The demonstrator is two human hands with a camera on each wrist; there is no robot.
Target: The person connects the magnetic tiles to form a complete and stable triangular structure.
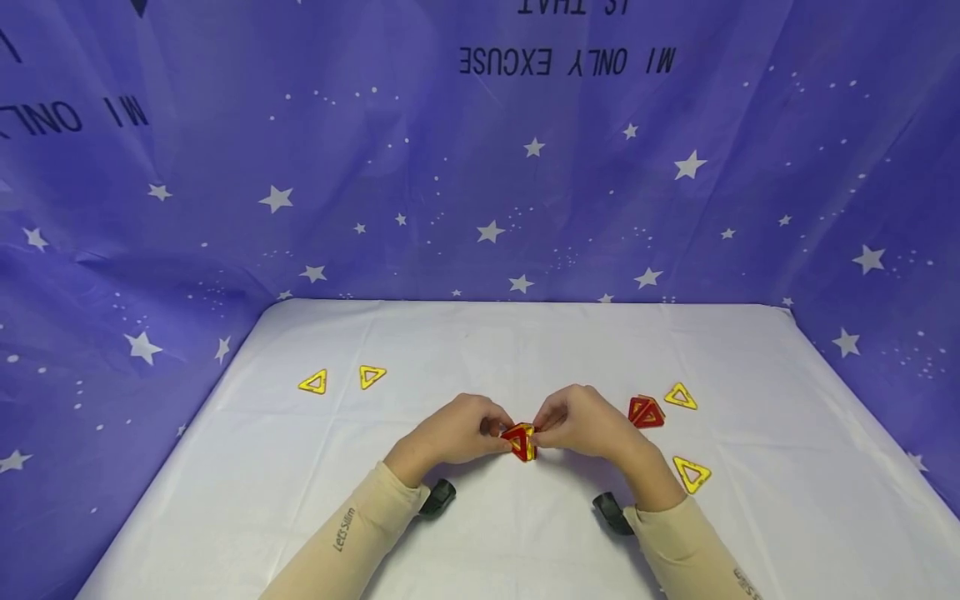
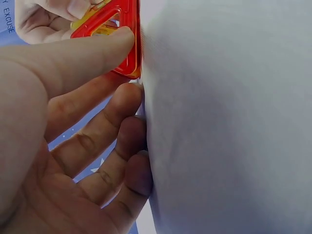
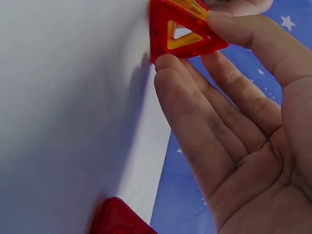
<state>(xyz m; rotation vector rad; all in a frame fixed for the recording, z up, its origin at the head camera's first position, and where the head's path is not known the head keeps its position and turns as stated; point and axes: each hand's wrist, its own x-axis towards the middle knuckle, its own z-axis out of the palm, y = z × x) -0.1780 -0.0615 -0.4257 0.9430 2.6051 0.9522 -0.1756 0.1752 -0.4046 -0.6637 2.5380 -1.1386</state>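
Note:
In the head view, a small built shape of red and yellow triangular magnetic tiles stands on the white table between both hands. My left hand pinches its left side; in the left wrist view the thumb lies across a red triangle tile and the other fingers reach down to the cloth. From the other side my right hand pinches the shape. Its thumb is at the top corner and its fingertips at the lower edge of a red triangle tile with yellow behind it. The shape's far faces are hidden.
A second red tile piece sits to the right of the right hand. Near it lie a yellow triangle tile and a closer yellow triangle. Two more yellow triangles lie at the left. A purple starred curtain surrounds the table.

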